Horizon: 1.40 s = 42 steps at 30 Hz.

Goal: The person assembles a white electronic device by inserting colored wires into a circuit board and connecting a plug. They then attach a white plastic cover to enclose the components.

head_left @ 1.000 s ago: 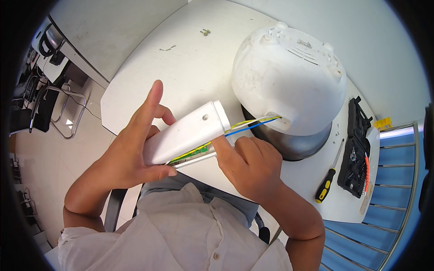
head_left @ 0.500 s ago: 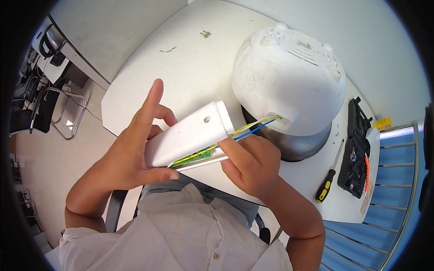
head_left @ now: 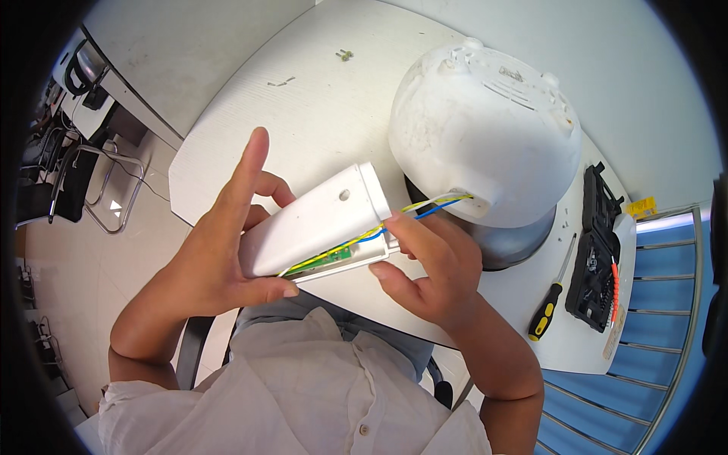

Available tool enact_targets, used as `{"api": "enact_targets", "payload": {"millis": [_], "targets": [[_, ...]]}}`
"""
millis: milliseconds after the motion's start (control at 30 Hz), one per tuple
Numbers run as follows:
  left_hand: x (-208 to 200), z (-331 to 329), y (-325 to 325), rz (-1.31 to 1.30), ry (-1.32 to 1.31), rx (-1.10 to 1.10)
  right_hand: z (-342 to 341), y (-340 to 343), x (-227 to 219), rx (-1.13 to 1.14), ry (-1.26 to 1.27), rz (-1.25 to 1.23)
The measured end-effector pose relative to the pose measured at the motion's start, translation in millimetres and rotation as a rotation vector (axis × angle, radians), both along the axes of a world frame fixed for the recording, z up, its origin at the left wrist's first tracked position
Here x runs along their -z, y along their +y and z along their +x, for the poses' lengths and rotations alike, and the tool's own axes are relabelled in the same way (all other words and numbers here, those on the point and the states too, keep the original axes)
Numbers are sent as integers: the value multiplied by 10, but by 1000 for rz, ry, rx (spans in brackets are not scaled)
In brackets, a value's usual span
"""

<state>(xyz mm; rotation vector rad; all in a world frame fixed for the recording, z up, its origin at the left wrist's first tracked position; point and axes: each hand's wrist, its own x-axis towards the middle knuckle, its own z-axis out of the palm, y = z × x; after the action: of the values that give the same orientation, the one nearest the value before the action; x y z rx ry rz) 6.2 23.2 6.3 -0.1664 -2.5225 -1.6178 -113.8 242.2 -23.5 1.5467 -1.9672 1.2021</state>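
Note:
My left hand (head_left: pixel 205 258) grips the closed end of a white plastic handle housing (head_left: pixel 311 220), thumb below and fingers behind it. The housing's two halves gape along the near side, where a green circuit board (head_left: pixel 327 262) shows. Yellow-green, white and blue wires (head_left: pixel 432 205) run from that gap to a slot in a white rounded appliance body (head_left: pixel 485 129), which rests upside down on a dark metallic bowl (head_left: pixel 516 246). At the housing's right end is my right hand (head_left: pixel 436 265), its index fingertip by the wires and its thumb apart below; it grips nothing visible.
A yellow-and-black screwdriver (head_left: pixel 546 311) lies right of the bowl, beside an open black tool case (head_left: pixel 595 262) with a red-orange shaft (head_left: pixel 615 292). Small screws (head_left: pixel 344 55) and thin metal bits (head_left: pixel 281 82) lie on the white table (head_left: pixel 318 114). Metal railing (head_left: pixel 658 311) borders the right.
My right thumb and index finger have parted and moved slightly right, off the housing's lower half. More of that half's end and the wires now show. The left hand keeps its grip.

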Motion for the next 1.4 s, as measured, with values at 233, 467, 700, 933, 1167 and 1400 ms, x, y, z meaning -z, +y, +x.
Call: {"api": "enact_targets", "payload": {"millis": [233,467,700,933,1167,1400], "targets": [[117,58,-27,-65,61,28,43,16,-33,-7,-72,153],[106,-10,97,290,-71,36,208,-49,30,-15,-504,-296],[238,5,277,441,-53,156,630,-81,56,-112,-1097,-316],[283,147,311,301,8,98,816,-245,118,-160,-1166,-615],[233,240,273,220,75,30,839,-313,221,-144,-1108,-644],[194,249,244,232,71,72,834,-346,220,-145,-1103,-643]]}}
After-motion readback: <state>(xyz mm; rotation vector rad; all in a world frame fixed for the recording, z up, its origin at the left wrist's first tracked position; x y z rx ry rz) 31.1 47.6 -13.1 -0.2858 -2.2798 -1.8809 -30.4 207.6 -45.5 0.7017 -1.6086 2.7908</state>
